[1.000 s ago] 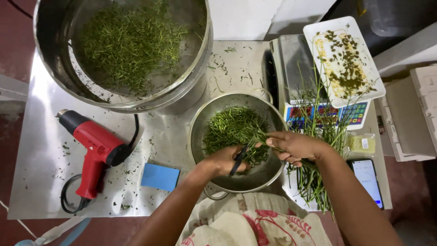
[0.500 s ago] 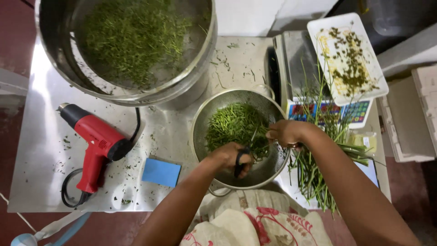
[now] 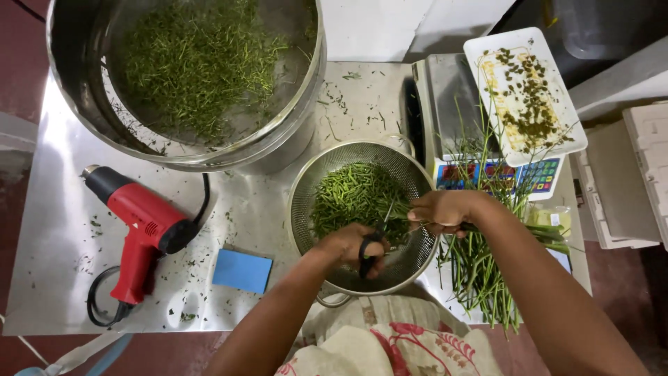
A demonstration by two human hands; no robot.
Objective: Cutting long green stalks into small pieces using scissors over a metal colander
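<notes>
Steel tabletop from the head cam, bits of green everywhere. Left hand is clamped on black scissors over the colander, with the red heat gun way off to its left. Right hand, closed around a bunch of green stalks, sits just right of the blades, stalks running crosswise toward them. Compared with half a second ago, both hands have shifted slightly lower over the colander.

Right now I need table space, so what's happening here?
A person is cutting green stalks over a metal colander. The left hand works black-handled scissors; the right hand holds a bunch of stalks at the colander's rim. Chopped pieces already lie inside. A large pot of cut greens, a red heat gun and a scale share the table.
</notes>
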